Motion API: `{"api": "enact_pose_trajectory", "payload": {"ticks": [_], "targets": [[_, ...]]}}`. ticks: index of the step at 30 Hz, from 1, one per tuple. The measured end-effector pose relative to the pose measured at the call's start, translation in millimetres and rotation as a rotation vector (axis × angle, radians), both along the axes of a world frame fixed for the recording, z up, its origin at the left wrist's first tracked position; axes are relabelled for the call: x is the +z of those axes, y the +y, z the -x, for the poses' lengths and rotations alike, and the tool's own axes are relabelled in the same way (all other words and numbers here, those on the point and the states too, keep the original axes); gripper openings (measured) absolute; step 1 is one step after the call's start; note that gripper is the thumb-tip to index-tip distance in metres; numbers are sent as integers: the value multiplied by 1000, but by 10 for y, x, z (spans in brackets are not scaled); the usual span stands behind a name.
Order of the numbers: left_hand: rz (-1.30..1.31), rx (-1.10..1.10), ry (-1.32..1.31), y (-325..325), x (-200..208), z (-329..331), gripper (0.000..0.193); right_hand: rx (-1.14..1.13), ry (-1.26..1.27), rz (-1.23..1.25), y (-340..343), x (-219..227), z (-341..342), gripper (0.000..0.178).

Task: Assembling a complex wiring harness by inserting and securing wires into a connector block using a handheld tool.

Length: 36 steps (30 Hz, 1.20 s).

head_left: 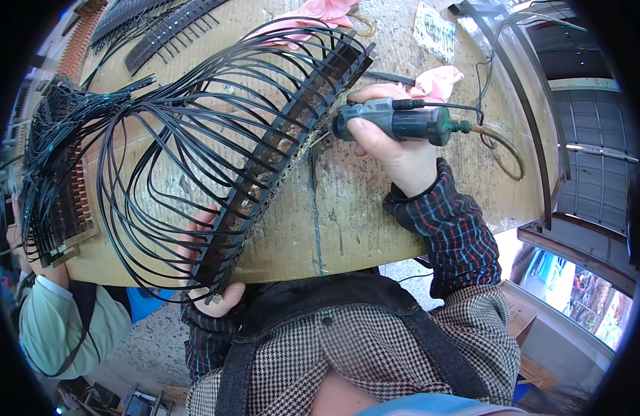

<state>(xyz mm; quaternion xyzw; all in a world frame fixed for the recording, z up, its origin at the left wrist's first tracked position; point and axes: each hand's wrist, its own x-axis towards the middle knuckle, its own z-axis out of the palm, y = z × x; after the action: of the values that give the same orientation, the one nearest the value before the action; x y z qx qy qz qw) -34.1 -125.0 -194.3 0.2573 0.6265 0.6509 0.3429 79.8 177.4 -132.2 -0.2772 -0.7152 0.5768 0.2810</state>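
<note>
A long dark terminal strip (270, 163) stands at a slant on the worn wooden table (348, 229). Many black wires (188, 97) fan out from its left side and gather into a bundle. My left hand (228, 299) grips its lower, near end, thumb in front and fingers behind, partly hidden by the strip and wires. In my right hand (402, 156) is a dark cylindrical power tool (396, 121) with a black cable and a brown hose. Its thin tip points down-left at the strip's right edge; whether it touches, I cannot tell.
Another wired strip (77, 187) with a dense wire bundle lies at the left, beside a person in a pale green sleeve (46, 326). More dark strips (171, 35) lie at the far left. Pink cloths (438, 82) and a white patterned packet (435, 31) are on the far side.
</note>
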Motion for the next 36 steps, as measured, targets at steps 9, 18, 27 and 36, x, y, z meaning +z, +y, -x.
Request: {"api": "enact_pose_trajectory", "payload": {"ticks": [9, 18, 27, 36], "targets": [[21, 11, 5, -3, 10, 1, 96, 0, -10, 3, 4, -7, -7, 29], [17, 19, 4, -32, -30, -15, 94, 6, -26, 3, 6, -2, -12, 30], [8, 56, -28, 65, 113, -102, 87, 1, 6, -13, 17, 39, -29, 28], [38, 0, -6, 63, 69, -141, 89, 2, 7, -13, -4, 58, -46, 26]]}}
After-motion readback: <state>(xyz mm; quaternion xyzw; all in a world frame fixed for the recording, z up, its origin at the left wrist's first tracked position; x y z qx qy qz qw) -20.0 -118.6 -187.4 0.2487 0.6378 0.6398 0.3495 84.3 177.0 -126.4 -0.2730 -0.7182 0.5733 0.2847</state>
